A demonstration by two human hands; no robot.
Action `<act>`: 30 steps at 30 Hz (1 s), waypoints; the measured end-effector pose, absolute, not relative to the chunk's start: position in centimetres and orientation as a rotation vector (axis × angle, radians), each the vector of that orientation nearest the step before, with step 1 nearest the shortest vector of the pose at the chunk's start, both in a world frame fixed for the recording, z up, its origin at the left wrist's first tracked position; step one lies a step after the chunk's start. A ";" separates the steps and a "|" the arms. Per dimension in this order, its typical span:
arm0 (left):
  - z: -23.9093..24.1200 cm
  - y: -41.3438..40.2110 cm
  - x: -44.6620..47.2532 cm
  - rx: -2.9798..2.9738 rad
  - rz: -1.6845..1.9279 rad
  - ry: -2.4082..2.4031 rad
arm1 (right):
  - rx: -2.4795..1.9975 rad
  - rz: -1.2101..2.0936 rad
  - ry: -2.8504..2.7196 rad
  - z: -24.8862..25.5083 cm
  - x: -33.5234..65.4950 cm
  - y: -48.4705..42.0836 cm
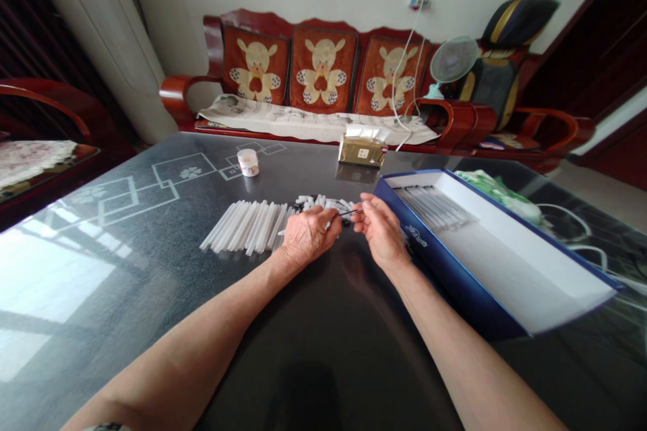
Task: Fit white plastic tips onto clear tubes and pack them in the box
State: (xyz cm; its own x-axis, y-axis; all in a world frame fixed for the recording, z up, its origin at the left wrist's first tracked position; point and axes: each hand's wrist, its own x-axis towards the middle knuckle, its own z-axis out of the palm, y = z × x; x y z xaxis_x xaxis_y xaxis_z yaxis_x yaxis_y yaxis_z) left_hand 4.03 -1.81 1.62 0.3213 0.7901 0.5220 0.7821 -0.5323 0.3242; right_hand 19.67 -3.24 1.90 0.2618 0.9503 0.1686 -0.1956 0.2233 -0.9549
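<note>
My left hand (312, 232) is closed, with a small white piece showing at its fingers. A thin dark rod (348, 213) reaches from it to my right hand (380, 229), whose thumb and fingertips pinch the other end. Both hands are just above the table. Behind them lies a pile of small white and black pieces (323, 202), partly hidden by my left hand. Left of that hand, several translucent white tubes (247, 225) lie side by side in a row.
On the right stands an open blue box (455, 269) with several clear thin tubes (435, 207) inside. Beyond it lie a green and white plastic bag (498, 192) and white cables. A tissue pack (362, 150) and a small white tub (248, 163) stand farther back on the dark table (166, 236).
</note>
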 end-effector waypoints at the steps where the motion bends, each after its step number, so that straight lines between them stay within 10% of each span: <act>1: 1.6 -1.8 4.0 2.552 1.009 1.512 | -0.976 1.000 -0.885 2.0 20.0 -3.0; 30: 2.3 -1.2 3.1 2.539 0.886 1.708 | -1.260 0.184 -1.988 0.1 20.7 -3.4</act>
State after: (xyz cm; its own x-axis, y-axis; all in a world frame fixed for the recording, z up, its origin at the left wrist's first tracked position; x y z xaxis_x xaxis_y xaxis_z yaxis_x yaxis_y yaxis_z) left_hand 3.13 -1.22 2.32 0.2708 0.8420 0.4665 0.8664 -0.4245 0.2632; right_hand 20.69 -3.39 0.09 -0.2236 0.8234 0.5216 0.7137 0.5027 -0.4877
